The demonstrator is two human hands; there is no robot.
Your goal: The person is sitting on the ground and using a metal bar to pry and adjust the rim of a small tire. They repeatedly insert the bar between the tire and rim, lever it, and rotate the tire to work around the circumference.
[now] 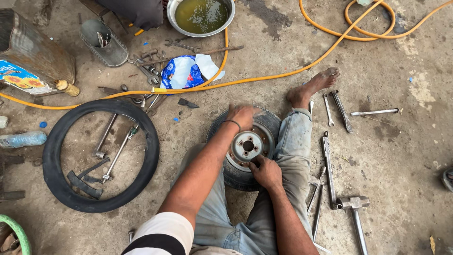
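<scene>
Both hands (243, 115) (266, 172) grasping small wheel (247, 146), metal basin (172, 12) — murky yellow-green liquid (202, 14)

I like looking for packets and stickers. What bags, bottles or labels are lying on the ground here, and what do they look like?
Plastic bag: crumpled, blue and white, among the wrenches at top.
Label: on the metal can at far left, blue with yellow flowers.
Plastic bottle: clear, lying at the left edge.
</scene>
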